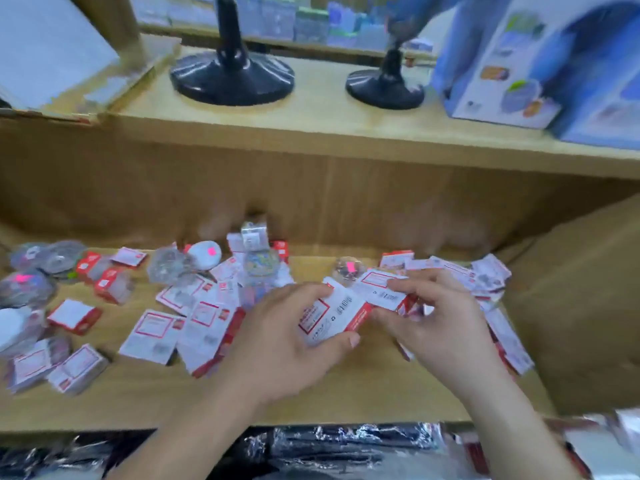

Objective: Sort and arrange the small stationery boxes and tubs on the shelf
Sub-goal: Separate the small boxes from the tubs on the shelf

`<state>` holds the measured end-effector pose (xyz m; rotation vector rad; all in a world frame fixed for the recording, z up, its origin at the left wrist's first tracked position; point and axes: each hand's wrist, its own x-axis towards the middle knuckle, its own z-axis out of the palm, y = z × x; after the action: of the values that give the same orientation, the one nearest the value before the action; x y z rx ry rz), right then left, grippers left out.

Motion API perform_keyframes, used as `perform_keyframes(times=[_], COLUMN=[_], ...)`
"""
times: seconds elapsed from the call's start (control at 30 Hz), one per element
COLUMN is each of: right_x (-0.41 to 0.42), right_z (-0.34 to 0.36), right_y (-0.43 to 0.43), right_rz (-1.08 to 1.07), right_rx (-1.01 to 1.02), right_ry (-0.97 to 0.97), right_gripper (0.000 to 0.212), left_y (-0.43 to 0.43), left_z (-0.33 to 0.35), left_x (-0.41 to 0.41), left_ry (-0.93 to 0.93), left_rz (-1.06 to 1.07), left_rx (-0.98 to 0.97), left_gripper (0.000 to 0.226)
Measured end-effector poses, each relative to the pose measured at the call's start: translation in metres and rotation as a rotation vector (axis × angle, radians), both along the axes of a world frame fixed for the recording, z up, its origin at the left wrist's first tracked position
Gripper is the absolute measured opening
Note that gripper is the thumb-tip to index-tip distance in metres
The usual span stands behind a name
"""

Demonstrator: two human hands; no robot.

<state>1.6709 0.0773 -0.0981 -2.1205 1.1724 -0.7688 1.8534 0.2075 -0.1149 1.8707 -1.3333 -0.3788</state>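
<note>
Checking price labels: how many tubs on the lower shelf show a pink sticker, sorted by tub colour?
White tub: 1
Clear tubs: 2
Total: 3

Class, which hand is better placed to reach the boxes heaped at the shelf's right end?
Probably the right hand: it lies beside that heap, though it holds a white box. The left hand, gripping a red-sided box, is farther off.
</note>
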Motion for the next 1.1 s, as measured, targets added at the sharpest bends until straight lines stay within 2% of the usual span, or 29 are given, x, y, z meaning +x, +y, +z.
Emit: perform_keyframes(times=[0.07,0.17,0.3,0.4,0.53,0.6,0.7,0.77,0.83,0.93,1.1], right_x=[-0.043,-0.096,-0.135,-0.143,-0.133,-0.123,-0.117,-0.116,-0.112,-0.089,-0.025], right_z=[-0.006,-0.012,-0.02,-0.03,-0.051,-0.063,-0.071,-0.064,-0.051,-0.037,-0.055], right_y=[-0.014,-0.033,-0.063,-0.089,-0.116,-0.126,-0.134,-0.128,-0.114,-0.082,-0.015], right_rz=[-0.107,-0.23,-0.353,-0.416,-0.413,-0.385,-0.324,-0.294,-0.254,-0.095,0.3], right_rx=[0.006,-0.043,-0.108,-0.132,-0.123,-0.056,-0.027,-0.072,-0.146,-0.258,0.02], right_ry=[0.017,0.066,0.111,0.132,0.044,0.041,0.178,0.235,0.174,0.004,-0.169], right_gripper=[0.053,0.046,0.046,0.047,0.046,0.046,0.055,0.06,0.056,0.028,0.016], left_y=[-0.024,-0.048,-0.071,-0.088,-0.126,-0.146,-0.159,-0.146,-0.123,-0.086,-0.004], left_z=[-0.012,-0.024,-0.031,-0.031,-0.04,-0.052,-0.067,-0.074,-0.075,-0.072,-0.068], left_x=[-0.029,-0.059,-0.071,-0.072,-0.077,-0.083,-0.087,-0.086,-0.083,-0.08,-0.074], left_ry=[0.007,-0.048,-0.166,-0.236,-0.243,-0.25,-0.226,-0.322,-0.311,-0.178,-0.136], left_rz=[-0.063,-0.128,-0.099,-0.048,0.028,0.016,-0.031,-0.092,-0.142,-0.146,-0.047], left_rx=[0.044,0.125,0.256,0.285,0.243,0.215,0.18,0.132,0.013,-0.108,-0.117], left_gripper=[0.063,0.067,0.078,0.065,0.058,0.054,0.046,0.044,0.039,0.03,0.014])
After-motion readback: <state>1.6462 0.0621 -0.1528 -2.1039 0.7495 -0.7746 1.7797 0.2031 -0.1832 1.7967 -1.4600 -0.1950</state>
